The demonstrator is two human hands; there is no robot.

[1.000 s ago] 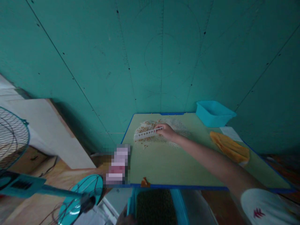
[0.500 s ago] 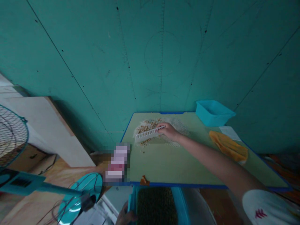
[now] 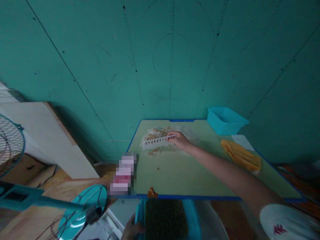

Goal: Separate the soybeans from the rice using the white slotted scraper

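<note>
My right hand (image 3: 179, 140) reaches across the pale green table (image 3: 190, 173) and grips one end of a white comb-like scraper (image 3: 156, 141). The scraper lies among a patch of brown grains and white powder (image 3: 160, 133) near the table's far left corner. A few grains (image 3: 153, 152) lie on the near side of the scraper. My left hand (image 3: 132, 228) shows at the bottom edge, its fingers curled over the rim of a blue bin (image 3: 166, 218) filled with dark grain, below the table's front edge.
A teal tub (image 3: 225, 119) stands at the far right corner against the teal wall. An orange cloth (image 3: 241, 156) and white paper (image 3: 242, 141) lie on the right. A small orange scrap (image 3: 151, 192) sits at the front edge. Fans (image 3: 82, 213) stand left.
The scraper has shifted slightly back toward the wall, leaving a few grains on its near side. My left hand has come up into view on the bin's rim.
</note>
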